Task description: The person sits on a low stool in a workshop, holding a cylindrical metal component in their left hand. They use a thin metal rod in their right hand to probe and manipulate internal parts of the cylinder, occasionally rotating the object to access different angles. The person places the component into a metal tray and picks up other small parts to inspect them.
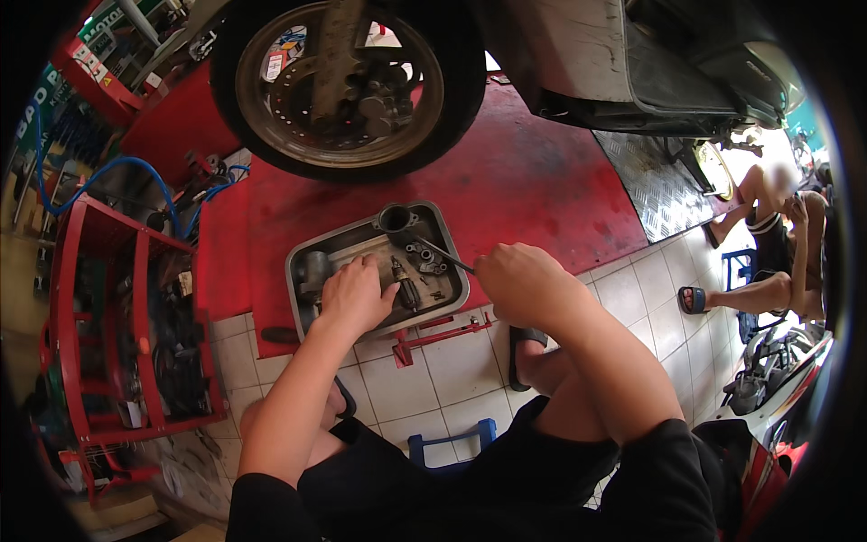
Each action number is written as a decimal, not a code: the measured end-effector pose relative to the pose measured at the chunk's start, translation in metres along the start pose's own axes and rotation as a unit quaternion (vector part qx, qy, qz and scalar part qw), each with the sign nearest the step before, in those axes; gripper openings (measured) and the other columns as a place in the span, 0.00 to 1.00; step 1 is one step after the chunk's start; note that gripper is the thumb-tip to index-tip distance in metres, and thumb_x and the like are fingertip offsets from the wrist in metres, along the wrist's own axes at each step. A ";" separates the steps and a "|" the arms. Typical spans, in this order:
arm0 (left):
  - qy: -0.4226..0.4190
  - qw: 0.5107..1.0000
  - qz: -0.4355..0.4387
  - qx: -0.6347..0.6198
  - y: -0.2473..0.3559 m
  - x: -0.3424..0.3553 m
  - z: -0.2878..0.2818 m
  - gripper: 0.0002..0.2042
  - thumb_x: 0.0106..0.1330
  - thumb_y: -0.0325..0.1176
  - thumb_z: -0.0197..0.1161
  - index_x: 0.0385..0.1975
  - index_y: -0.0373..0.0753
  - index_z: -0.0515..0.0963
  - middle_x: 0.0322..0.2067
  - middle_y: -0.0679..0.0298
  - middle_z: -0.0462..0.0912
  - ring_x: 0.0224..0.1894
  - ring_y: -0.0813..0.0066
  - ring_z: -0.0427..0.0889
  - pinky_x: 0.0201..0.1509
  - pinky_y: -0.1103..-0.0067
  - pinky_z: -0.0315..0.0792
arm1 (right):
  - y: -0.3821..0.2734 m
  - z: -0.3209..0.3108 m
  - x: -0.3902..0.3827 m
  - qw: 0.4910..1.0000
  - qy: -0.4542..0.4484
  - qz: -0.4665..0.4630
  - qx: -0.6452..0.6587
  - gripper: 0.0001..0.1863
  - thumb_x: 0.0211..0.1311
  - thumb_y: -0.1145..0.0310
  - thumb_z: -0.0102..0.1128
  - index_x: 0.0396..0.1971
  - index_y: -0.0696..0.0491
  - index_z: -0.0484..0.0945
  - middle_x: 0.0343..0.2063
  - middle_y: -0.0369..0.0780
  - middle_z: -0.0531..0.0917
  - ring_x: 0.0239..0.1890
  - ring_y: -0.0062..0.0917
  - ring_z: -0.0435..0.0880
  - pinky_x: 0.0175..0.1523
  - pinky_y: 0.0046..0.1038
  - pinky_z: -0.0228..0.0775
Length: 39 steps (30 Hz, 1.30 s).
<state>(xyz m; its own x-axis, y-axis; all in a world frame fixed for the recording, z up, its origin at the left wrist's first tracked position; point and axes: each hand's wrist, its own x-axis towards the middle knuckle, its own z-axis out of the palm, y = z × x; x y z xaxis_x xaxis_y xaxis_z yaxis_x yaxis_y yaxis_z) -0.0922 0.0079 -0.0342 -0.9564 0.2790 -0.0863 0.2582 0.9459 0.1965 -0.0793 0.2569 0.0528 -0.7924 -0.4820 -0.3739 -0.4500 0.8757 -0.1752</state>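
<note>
A grey metal tray (pixel 296 287) sits on the red lift platform, with greasy metal parts in it. My left hand (pixel 357 296) is over the tray's left half, thumb apart from the fingers, nothing visible in its grasp; its fingertips are partly hidden. Out past the tray's right rim, my right hand (pixel 524 282) is closed around a slim dark tool (pixel 449 256), whose exact kind I cannot make out. The tool's far end points at a hollow round metal housing (pixel 396 219) by the back rim. Between my hands lie a dark shaft-like part (pixel 408 287) and a small metal bracket (pixel 426 259).
Above the red platform (pixel 533 172) hangs a motorcycle front wheel (pixel 433 117). A red tool rack (pixel 144 325) stands at left, with a blue hose (pixel 126 163) behind. A red metal bar (pixel 442 334) juts below the tray. Another person (pixel 772 226) sits at far right.
</note>
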 end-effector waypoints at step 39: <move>0.169 0.966 0.124 -0.150 0.020 -0.017 -0.015 0.17 0.56 0.40 0.70 0.41 0.36 0.79 0.32 0.51 0.85 0.34 0.51 0.85 0.38 0.65 0.80 | -0.019 -0.010 0.023 0.917 0.297 -0.077 0.256 0.23 0.63 0.49 0.64 0.27 0.58 0.81 0.14 0.53 0.76 0.22 0.50 0.81 0.28 0.43 0.72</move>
<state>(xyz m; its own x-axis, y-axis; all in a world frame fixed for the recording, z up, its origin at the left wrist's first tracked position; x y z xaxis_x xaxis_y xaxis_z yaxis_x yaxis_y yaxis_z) -0.0732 0.0193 -0.0137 -0.8730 0.3737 0.3135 0.4831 0.7513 0.4496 -0.0933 0.2292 0.0568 -0.8885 -0.3992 0.2263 -0.4437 0.6218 -0.6454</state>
